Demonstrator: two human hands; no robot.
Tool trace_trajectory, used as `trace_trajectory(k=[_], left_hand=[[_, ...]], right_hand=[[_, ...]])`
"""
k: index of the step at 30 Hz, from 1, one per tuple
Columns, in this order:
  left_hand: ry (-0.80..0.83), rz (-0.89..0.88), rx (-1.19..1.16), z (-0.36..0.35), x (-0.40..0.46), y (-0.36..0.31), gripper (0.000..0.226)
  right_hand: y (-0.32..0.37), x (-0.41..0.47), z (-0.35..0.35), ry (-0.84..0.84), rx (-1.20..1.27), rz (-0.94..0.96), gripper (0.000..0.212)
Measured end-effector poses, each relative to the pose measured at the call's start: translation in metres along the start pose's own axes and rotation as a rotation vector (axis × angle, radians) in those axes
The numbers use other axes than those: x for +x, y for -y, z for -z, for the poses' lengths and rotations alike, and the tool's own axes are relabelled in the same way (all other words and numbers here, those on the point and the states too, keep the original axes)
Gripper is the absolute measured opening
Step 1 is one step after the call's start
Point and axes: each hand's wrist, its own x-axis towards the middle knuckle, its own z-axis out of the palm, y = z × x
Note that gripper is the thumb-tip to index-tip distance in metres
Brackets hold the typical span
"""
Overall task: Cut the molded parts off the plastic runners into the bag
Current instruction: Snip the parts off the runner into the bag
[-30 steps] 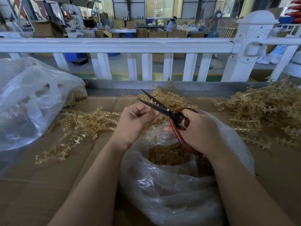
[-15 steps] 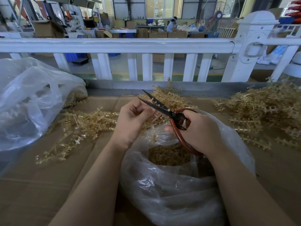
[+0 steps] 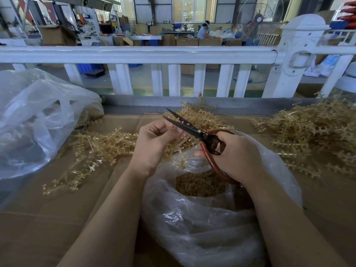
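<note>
My left hand (image 3: 154,143) pinches a translucent yellow plastic runner (image 3: 180,146) above the mouth of a clear plastic bag (image 3: 202,228). My right hand (image 3: 237,155) grips the red handles of black-bladed scissors (image 3: 185,123), whose blades stand slightly apart and point up and left past my left fingers. Inside the bag lies a heap of small cut yellow parts (image 3: 200,184). Most of the runner in my left hand is hidden by the fingers.
Loose runners lie in piles at the left (image 3: 92,149), behind my hands (image 3: 198,114) and at the right (image 3: 312,132) on the cardboard table top (image 3: 48,218). A second clear bag (image 3: 34,120) sits far left. A white railing (image 3: 134,54) borders the far edge.
The scissor blades have shifted slightly up and right, and my left fingers have re-gripped the runner. Both hands stay over the bag.
</note>
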Motion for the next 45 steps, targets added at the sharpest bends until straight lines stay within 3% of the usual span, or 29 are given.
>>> trace_trajectory(k=[4,12,19,31,45], left_hand=[[-0.015,0.017,0.061,-0.004,0.000,0.003,0.013],[-0.017,0.040,0.038,-0.005,0.000,0.002,0.010],[-0.044,0.044,0.077,-0.007,0.000,0.000,0.014],[-0.051,-0.014,0.183,-0.009,-0.002,0.000,0.024],[-0.034,-0.004,0.213,-0.013,-0.002,-0.005,0.022]], right_hand=[[0.001,-0.001,0.001,-0.022,-0.013,-0.002,0.048],[0.004,0.000,0.002,-0.033,0.006,0.006,0.045],[0.001,0.001,0.000,-0.005,0.006,-0.015,0.063],[0.000,0.000,0.000,0.031,-0.026,-0.021,0.034],[-0.003,0.001,-0.004,0.038,-0.002,-0.040,0.034]])
